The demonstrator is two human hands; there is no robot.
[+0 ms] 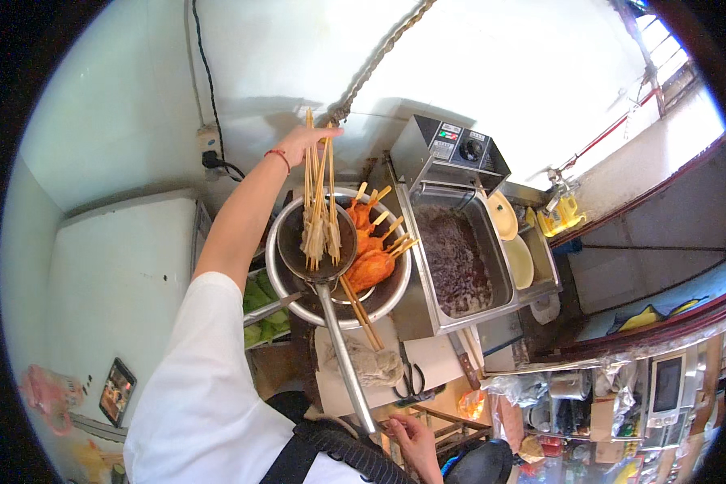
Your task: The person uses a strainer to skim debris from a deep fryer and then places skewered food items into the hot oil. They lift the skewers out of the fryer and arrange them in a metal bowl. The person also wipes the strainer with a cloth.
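Note:
My left hand (307, 145) grips the upper ends of several bamboo skewers (320, 181). Pale pieces of food (316, 236) on their lower ends rest in or just above a round mesh strainer (290, 257). The strainer lies across a large steel bowl (285, 305), its long metal handle (345, 357) pointing toward my body. Beside it in the bowl are several orange-red coated meat pieces (372, 269) on flat sticks. Down by the handle's end, my right hand (416, 448) has loosely bent fingers, with nothing visible in them.
Right of the bowl stands an electric deep fryer (402, 242) with dark, bubbling oil (454, 260). Chopsticks (363, 314) lean on the bowl's rim. Nearer me lie a cloth (366, 363), black-handled scissors (410, 382) and a knife (467, 366). Green leaves (260, 302) fill a container at left.

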